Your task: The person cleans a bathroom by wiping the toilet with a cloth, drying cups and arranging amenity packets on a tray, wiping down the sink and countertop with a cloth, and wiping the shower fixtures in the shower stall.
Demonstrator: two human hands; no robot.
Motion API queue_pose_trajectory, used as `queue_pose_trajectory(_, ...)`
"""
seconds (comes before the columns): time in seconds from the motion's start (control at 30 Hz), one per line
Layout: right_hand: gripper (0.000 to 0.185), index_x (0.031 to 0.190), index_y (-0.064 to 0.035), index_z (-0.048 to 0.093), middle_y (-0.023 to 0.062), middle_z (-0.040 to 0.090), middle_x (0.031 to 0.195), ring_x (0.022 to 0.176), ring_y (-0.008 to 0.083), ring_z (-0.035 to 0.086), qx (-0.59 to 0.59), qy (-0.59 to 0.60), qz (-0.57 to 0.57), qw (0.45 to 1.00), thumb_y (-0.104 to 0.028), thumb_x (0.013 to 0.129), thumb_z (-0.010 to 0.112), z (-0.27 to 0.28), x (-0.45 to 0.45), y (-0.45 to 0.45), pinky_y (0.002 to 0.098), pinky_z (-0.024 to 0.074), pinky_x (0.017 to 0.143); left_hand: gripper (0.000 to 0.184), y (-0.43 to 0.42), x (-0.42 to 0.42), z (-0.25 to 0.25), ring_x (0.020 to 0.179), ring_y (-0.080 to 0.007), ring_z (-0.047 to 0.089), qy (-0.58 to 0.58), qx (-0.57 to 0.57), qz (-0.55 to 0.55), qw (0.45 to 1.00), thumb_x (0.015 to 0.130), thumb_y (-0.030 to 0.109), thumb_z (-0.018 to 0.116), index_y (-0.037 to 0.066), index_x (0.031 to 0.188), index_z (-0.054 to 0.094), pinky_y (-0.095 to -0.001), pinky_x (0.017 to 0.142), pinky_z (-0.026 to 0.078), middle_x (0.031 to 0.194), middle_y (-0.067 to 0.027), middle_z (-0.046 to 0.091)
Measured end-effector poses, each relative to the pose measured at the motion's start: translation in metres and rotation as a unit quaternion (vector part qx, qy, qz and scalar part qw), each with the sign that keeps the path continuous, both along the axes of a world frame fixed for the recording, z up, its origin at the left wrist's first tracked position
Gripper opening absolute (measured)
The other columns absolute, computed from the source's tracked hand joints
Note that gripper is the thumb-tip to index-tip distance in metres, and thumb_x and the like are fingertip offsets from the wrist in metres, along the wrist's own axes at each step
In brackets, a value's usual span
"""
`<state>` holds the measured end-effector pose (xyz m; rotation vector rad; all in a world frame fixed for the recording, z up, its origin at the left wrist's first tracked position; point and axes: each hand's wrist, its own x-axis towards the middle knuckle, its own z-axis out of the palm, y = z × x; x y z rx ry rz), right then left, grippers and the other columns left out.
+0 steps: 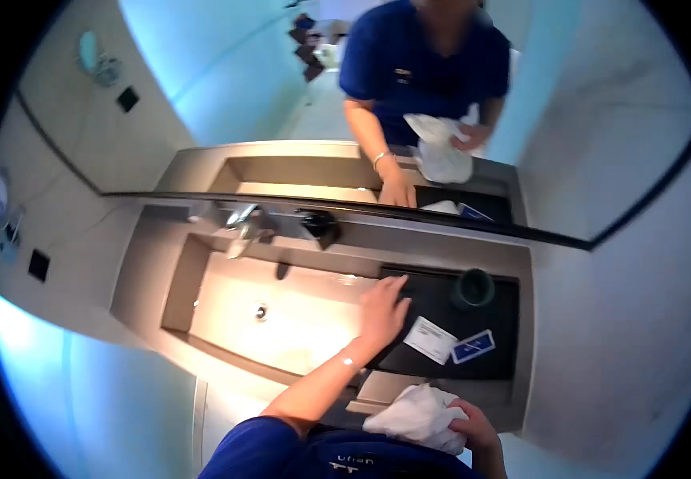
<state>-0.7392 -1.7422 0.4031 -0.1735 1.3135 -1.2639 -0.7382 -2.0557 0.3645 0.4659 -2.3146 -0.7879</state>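
My left hand [383,310] reaches over the sink to the left edge of a black tray [501,303]. Its fingers are stretched out and apart, at or just above the tray's edge; contact is hard to tell. On the tray lie a white printed card [431,340] and a small dark blue card or packet [473,346]. Behind them stands a dark green cup [473,289]. Close to my body, my right hand [477,427] is closed on a crumpled white cloth [419,417].
A long basin [233,299] with a drain [261,311] fills the counter's left. Behind it are a chrome faucet [245,227] and a black container [319,229]. A wide mirror [257,172] above the counter reflects a person in a blue shirt.
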Motion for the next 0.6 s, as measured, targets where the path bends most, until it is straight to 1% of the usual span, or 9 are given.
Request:
queue_pose_trajectory(0.03,0.053,0.122,-0.0015,0.050,0.0118,0.060,0.108,0.099,0.0218,0.058,-0.011,-0.077,-0.070,0.995,-0.020,0.076,0.068,-0.010,0.002,-0.007,0.0333,0.0449,0.087,0.030,-0.025,0.039,-0.002,0.090,-0.0270,0.059,0.042,-0.012,0.072,0.996,0.074,0.006,0.068,0.006,0.103,0.061,-0.0371,0.080,0.046,0.093,-0.0117,0.062)
queue_pose_trajectory(0.1,0.063,0.125,0.0014,0.045,0.0140,0.058,0.113,0.102,0.0242,0.057,-0.009,-0.123,-0.078,0.989,-0.018,0.071,0.072,0.002,0.010,-0.031,0.0358,0.0458,0.089,0.011,-0.092,0.117,-0.004,0.070,-0.0138,0.057,0.065,0.143,0.261,0.953,0.082,0.011,0.065,0.005,0.091,0.060,-0.0286,0.066,0.047,0.079,-0.0032,0.062)
queue_pose_trajectory(0.17,0.067,0.126,0.0036,0.044,0.0151,0.056,0.117,0.106,0.0264,0.056,0.017,-0.142,-0.087,0.986,-0.015,0.069,0.072,0.002,0.021,-0.047,0.0380,0.0448,0.093,0.009,-0.194,0.188,0.006,0.075,-0.0142,0.053,0.114,0.139,0.348,0.920,0.088,0.012,0.056,0.003,0.090,0.058,-0.0269,0.071,0.044,0.081,-0.0062,0.060)
queue_pose_trajectory(0.23,0.067,0.126,0.0039,0.044,0.0154,0.055,0.117,0.107,0.0267,0.056,0.042,-0.098,-0.109,0.988,-0.015,0.068,0.072,-0.008,0.042,-0.051,0.0381,0.0451,0.092,0.021,-0.300,0.220,0.001,0.093,-0.0237,0.057,0.108,-0.081,0.391,0.910,0.087,0.008,0.053,0.001,0.106,0.058,-0.0329,0.084,0.045,0.100,-0.0146,0.059)
queue_pose_trajectory(0.33,0.053,0.122,0.0004,0.046,0.0113,0.056,0.115,0.107,0.0228,0.054,0.066,-0.078,-0.089,0.991,-0.009,0.075,0.068,0.003,0.065,-0.081,0.0348,0.0438,0.092,0.044,-0.407,0.198,0.004,0.108,-0.0387,0.048,-0.040,-0.173,0.387,0.905,0.079,0.021,0.065,-0.002,0.114,0.053,-0.0412,0.094,0.039,0.115,-0.0227,0.050)
queue_pose_trajectory(0.4,0.035,0.114,-0.0030,0.050,0.0068,0.056,0.110,0.101,0.0175,0.055,0.125,-0.062,-0.096,0.986,-0.006,0.082,0.063,0.057,0.106,-0.112,0.0314,0.0435,0.089,0.074,-0.470,0.156,-0.024,0.111,-0.0424,0.047,-0.241,-0.122,0.413,0.870,0.072,0.051,0.065,-0.001,0.120,0.047,-0.0462,0.090,0.044,0.122,-0.0244,0.046)
queue_pose_trajectory(0.47,0.033,0.115,-0.0034,0.050,0.0059,0.057,0.108,0.100,0.0167,0.054,0.102,0.039,-0.049,0.993,-0.005,0.084,0.061,0.066,0.118,-0.111,0.0291,0.0427,0.089,0.080,-0.469,0.149,-0.006,0.110,-0.0441,0.048,-0.283,-0.011,0.429,0.858,0.065,0.064,0.064,0.012,0.124,0.046,-0.0470,0.089,0.046,0.131,-0.0237,0.038)
queue_pose_trajectory(0.53,0.033,0.115,-0.0030,0.050,0.0066,0.058,0.105,0.099,0.0172,0.055,0.148,0.066,-0.011,0.987,-0.009,0.085,0.062,0.084,0.117,-0.121,0.0286,0.0430,0.087,0.070,-0.476,0.158,-0.008,0.114,-0.0423,0.045,-0.303,-0.022,0.405,0.862,0.069,0.050,0.068,0.018,0.127,0.046,-0.0458,0.089,0.046,0.131,-0.0223,0.038)
queue_pose_trajectory(0.6,0.033,0.113,-0.0019,0.051,0.0079,0.059,0.100,0.094,0.0187,0.056,0.187,0.132,-0.016,0.973,-0.015,0.085,0.063,0.090,0.126,-0.123,0.0292,0.0446,0.084,0.066,-0.439,0.192,0.008,0.117,-0.0407,0.042,-0.228,-0.159,0.377,0.883,0.071,0.038,0.070,0.020,0.129,0.045,-0.0456,0.090,0.045,0.130,-0.0213,0.039)
